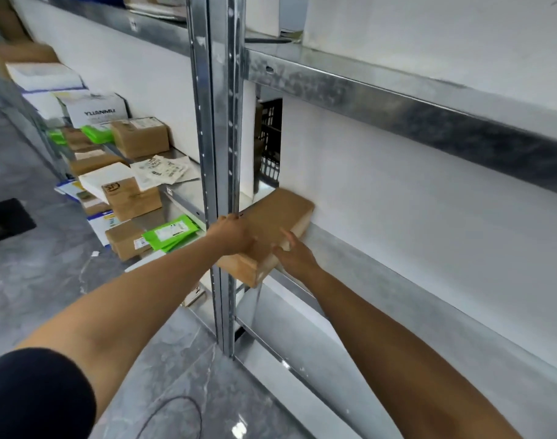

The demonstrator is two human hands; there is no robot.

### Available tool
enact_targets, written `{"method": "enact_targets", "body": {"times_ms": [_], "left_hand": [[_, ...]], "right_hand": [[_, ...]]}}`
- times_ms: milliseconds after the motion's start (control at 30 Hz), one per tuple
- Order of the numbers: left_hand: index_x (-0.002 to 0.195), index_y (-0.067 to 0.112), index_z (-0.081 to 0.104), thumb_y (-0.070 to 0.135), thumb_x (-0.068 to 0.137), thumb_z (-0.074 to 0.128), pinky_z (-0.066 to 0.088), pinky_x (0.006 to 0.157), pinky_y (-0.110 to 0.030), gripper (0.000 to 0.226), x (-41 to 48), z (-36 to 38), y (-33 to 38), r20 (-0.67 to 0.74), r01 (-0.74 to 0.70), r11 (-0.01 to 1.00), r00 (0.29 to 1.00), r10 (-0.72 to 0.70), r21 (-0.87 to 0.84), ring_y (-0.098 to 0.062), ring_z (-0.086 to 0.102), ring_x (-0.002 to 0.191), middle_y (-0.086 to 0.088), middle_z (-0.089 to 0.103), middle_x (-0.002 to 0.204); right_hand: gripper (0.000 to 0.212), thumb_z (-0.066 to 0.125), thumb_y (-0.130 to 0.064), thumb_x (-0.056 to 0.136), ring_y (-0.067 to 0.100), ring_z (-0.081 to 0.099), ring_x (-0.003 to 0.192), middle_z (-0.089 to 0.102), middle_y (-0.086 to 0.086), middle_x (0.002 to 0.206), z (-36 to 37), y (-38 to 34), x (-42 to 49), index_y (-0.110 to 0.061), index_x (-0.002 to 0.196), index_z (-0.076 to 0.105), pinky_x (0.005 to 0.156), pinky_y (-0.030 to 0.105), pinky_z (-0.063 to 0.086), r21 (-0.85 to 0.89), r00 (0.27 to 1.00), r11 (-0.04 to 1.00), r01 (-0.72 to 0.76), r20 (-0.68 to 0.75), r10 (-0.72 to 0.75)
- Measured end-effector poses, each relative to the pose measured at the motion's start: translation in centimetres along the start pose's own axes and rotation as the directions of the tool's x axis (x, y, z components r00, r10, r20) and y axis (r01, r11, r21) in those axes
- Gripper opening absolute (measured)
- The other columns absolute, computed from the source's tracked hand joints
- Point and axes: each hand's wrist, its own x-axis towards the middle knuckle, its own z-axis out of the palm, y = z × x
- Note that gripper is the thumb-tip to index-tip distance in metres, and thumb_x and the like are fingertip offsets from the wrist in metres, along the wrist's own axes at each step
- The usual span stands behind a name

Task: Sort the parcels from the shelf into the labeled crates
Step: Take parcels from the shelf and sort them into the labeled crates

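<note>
— What's closest to you?

— A dark sleeve [33, 394] on the left arm, and both bare forearms reaching forward. Below them a thin black cable [188, 403] loops on the grey floor [33, 274].

— And the hands?

— Both are on one brown box [277, 213]. The left hand [234, 236] is on its left side, fingers curled over the top edge, gripping it. The right hand [296, 256] lies against the near right side, fingers fairly straight, one raised over the top. That part is blurred, so I can't make out more of its hold.

— Where's the box sitting?

— On the metal shelf [381, 274], just right of the upright post [221, 137]. Its near end juts past the shelf's front edge. Its far end reaches the white wall [397, 172] behind.

— Anything beyond it?

— A black crate [270, 147] shows through the gap between post and wall, behind the box. I can't tell whether it has a label.

— And to the left?

— The next bay holds more parcels [141, 139]: brown boxes, white boxes and a printed white bag. Green mailers [171, 232] lie on a lower level, beside another brown box.
</note>
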Motion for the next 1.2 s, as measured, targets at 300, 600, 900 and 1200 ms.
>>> {"method": "enact_targets", "body": {"times_ms": [300, 600, 900, 1200], "left_hand": [[0.144, 0.008, 0.018, 0.05, 0.076, 0.069, 0.041, 0.098, -0.037, 0.094, 1.2, 1.8, -0.5, 0.079, -0.037, 0.93, 0.994, 0.071, -0.365, -0.03, 0.05, 0.12, -0.014, 0.046, 0.135], [0.142, 0.021, 0.026, 0.067, 0.042, 0.079, 0.045, 0.101, -0.043, 0.122, -0.4, 2.6, 4.2, 0.148, -0.132, 0.823, 0.956, 0.253, -0.553, -0.026, 0.049, 0.119, -0.006, 0.04, 0.137], [0.139, 0.019, 0.033, 0.043, 0.074, 0.072, 0.045, 0.1, -0.04, 0.079, -5.8, 2.5, 13.5, 0.094, -0.289, 0.688, 0.882, 0.461, -0.665, -0.026, 0.051, 0.12, -0.004, 0.047, 0.136], [0.136, 0.016, 0.036, 0.047, 0.096, 0.032, 0.042, 0.1, -0.04, 0.051, -16.7, 3.9, 23.2, 0.18, -0.174, 0.528, 0.814, 0.552, -0.831, -0.026, 0.047, 0.122, -0.005, 0.045, 0.138]], "right_hand": [[0.069, 0.055, -0.013, 0.091, 0.027, 0.044, 0.126, 0.035, 0.01, 0.146, 1.4, 1.3, 0.4, -0.026, 0.149, 0.02, 0.096, 0.032, 0.043, 0.303, 0.973, 0.939, -0.162, -0.109, 0.202], [0.058, 0.051, -0.006, 0.091, 0.027, 0.053, 0.111, 0.046, 0.009, 0.135, -2.8, 3.7, -5.2, -0.017, 0.144, 0.03, 0.086, 0.034, 0.049, 0.522, 0.906, 0.819, -0.237, -0.186, 0.38], [0.044, 0.041, -0.006, 0.096, 0.028, 0.051, 0.114, 0.051, 0.009, 0.13, -8.3, 6.3, -15.0, -0.018, 0.138, 0.039, 0.095, 0.042, 0.044, 0.663, 0.829, 0.732, -0.157, -0.314, 0.463], [0.04, 0.046, -0.006, 0.086, 0.019, 0.058, 0.099, 0.061, 0.005, 0.103, -11.9, 11.3, -30.4, -0.021, 0.123, 0.051, 0.075, 0.03, 0.044, 0.739, 0.72, 0.67, -0.079, -0.422, 0.55]]}}
